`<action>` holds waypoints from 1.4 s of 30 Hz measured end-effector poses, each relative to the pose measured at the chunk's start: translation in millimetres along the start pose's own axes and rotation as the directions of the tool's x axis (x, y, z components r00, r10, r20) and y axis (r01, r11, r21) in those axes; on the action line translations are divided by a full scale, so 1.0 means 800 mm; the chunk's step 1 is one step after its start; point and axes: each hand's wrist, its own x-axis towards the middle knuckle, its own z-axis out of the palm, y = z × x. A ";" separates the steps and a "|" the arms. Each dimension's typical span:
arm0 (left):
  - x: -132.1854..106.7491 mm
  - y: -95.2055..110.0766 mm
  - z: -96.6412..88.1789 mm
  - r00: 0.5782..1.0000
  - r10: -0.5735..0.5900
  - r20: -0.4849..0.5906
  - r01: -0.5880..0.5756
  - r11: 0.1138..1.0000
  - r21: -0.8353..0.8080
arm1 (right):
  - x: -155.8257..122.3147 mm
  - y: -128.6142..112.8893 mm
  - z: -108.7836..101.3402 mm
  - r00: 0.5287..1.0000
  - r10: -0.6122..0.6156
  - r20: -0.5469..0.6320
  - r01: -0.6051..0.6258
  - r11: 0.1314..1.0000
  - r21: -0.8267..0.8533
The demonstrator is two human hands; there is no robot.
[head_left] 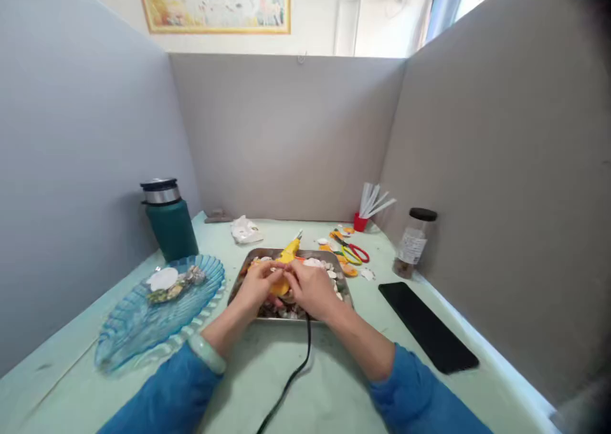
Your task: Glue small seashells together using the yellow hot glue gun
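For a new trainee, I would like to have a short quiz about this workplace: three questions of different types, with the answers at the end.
1. Where are the left hand and the right hand?
A) on the black phone
B) over the metal tray
C) around the green bottle

2. True or false: the blue plate lies to the left of the metal tray.

3. Fill in the colour: the white sticks stand in a small ____ cup.

Key: 1. B; 2. True; 3. red
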 end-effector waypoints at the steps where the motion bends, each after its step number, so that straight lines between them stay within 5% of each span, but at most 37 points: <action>1: 0.000 0.001 0.001 1.000 -0.004 -0.001 0.004 1.000 -0.001 | 0.000 -0.001 0.000 1.000 0.004 0.006 -0.004 1.000 -0.001; 42: -0.007 0.013 0.007 0.998 -0.060 -0.030 0.061 0.998 0.004 | -0.001 -0.008 -0.006 0.999 0.008 0.050 -0.007 1.000 -0.017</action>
